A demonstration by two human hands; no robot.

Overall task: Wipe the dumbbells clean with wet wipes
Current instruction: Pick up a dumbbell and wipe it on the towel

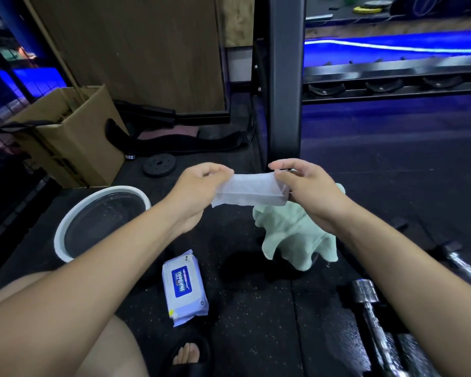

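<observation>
- Hands stretch a wet wipe (249, 192) between them: our left hand (199, 186) pinches one end, our right hand (307, 190) pinches the other.
- Below it we see a green cloth (297, 235) on the dark floor.
- Wipes pack (184, 288) lies beside a basin (65, 229).
- Metal dumbbell (370, 308) lies lower right.

The scene is dim overall, with saturated blue light from a glowing LED strip (392, 46) at upper right tinting the black speckled rubber floor (256, 308). Wide-angle distortion bends the black metal rack upright (283, 77) and frame edges. The chrome dumbbell (370, 308) shows soft glare; the edges are slightly blurred.
</observation>
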